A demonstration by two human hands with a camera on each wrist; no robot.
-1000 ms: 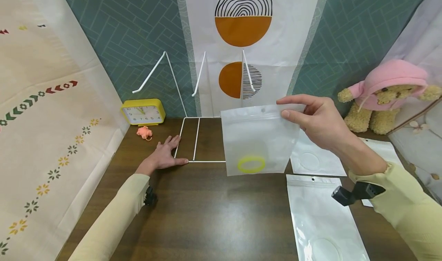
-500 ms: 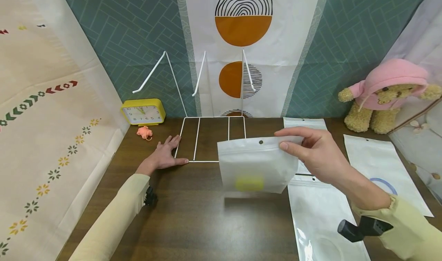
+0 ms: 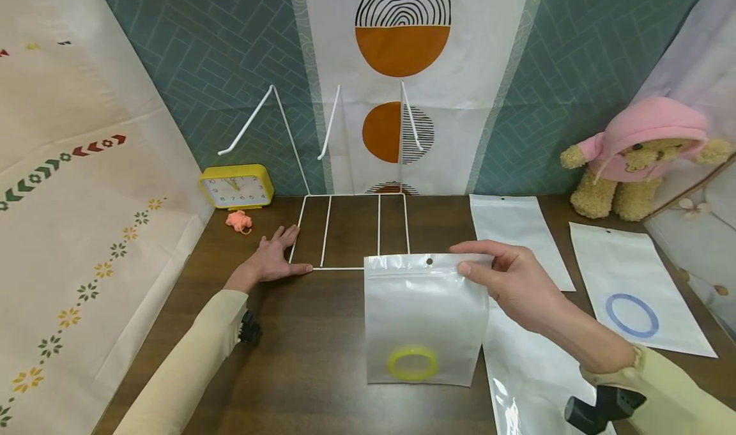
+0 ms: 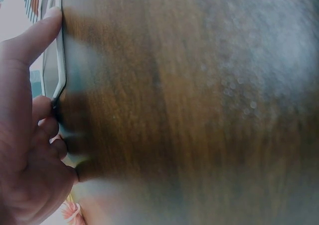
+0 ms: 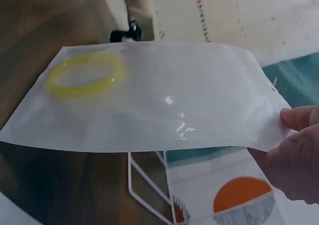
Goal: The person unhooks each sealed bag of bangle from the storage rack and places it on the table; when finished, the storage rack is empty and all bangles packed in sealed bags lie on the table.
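My right hand (image 3: 520, 285) pinches a white zip bag (image 3: 425, 313) by its top right corner, between thumb and forefinger. The bag hangs over the table in front of the rack, its round hang hole at the top edge. A yellow ring (image 3: 412, 363) shows through near the bottom; in the right wrist view the ring (image 5: 84, 75) lies at the bag's far end. My left hand (image 3: 270, 256) rests at the left front corner of a white wire rack (image 3: 345, 269), fingers spread. In the left wrist view its thumb (image 4: 37, 35) lies along the wire.
Several white zip bags lie at the right: one behind my right hand (image 3: 512, 224), one under it (image 3: 535, 358), one with a blue ring (image 3: 632, 315). Three bare hook arms rise from the rack. A yellow clock (image 3: 237, 186), an orange figure (image 3: 238, 221) and a teddy bear (image 3: 638, 157) stand behind.
My right hand has lowered the bag from in front of the rack toward the near table. The bag swung, its lower part tipping and then hanging down again. My left hand has stayed put.
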